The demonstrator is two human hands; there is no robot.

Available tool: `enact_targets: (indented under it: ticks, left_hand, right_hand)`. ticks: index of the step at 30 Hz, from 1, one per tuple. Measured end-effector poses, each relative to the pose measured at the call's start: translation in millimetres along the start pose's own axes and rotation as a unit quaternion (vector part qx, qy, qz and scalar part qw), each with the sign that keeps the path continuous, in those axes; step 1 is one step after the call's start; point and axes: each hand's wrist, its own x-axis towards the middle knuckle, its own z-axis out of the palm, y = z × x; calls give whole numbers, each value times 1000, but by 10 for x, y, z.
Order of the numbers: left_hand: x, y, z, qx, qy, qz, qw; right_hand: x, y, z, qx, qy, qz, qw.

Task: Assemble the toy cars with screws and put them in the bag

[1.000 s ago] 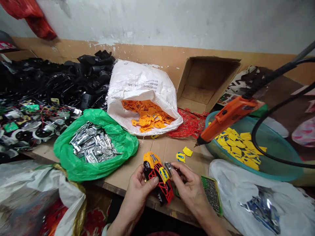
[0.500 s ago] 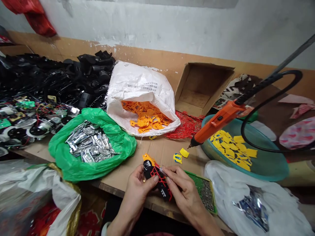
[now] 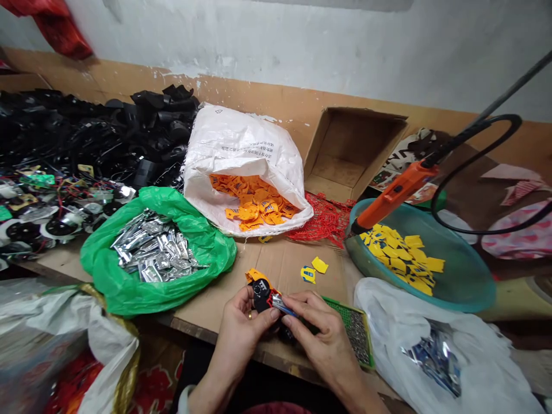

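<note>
My left hand (image 3: 241,322) is closed round a black and orange plastic toy part (image 3: 260,289) with white markings and some red trim. Its lower end is mostly hidden behind my fingers. With thumb and fingertips, my right hand (image 3: 321,328) pinches a shiny silver and blue plastic piece (image 3: 282,306) and holds it against the toy part. Just beyond my hands, a yellow and blue piece (image 3: 307,274) and a plain yellow piece (image 3: 319,264) lie on the cardboard.
An orange electric screwdriver (image 3: 392,195) hangs over a teal basin (image 3: 470,287) of yellow pieces. Around lie a green bag (image 3: 219,256) of silver parts, a white sack (image 3: 245,138) of orange parts, a green tray (image 3: 368,345) of screws and a white bag (image 3: 383,322) with blue chrome pieces.
The toy part has turned in my left hand and its red frame is now mostly covered. The silver and blue piece shows more plainly over it. The hanging screwdriver has swung slightly up and right.
</note>
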Motion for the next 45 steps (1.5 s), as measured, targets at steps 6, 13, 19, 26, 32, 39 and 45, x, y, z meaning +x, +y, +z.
enact_targets:
  ticks: [6, 13, 19, 26, 32, 39, 45]
  left_hand:
    - [9, -43, 39, 28, 7, 21, 999]
    - [25, -30, 39, 44, -8, 21, 999]
    - [11, -13, 77, -3, -1, 6, 1000]
    - [13, 15, 94, 10, 24, 36, 999]
    - [-21, 91, 147, 5, 34, 54, 998]
    - [-32, 44, 181, -1, 30, 51, 998]
    - [19, -20, 133, -11, 17, 57, 998]
  right_hand:
    - [-20, 49, 19, 19, 4, 16, 1000]
    - [-32, 56, 47, 20, 9, 24, 999]
    - [-21, 35, 73, 13, 13, 34, 999]
    - [8, -31, 122, 10, 22, 36, 999]
    - [-35, -97, 137, -19, -12, 30, 999]
    - [-34, -58, 124, -14, 9, 10, 1000]
    - [-31, -65, 137, -32, 22, 37, 999]
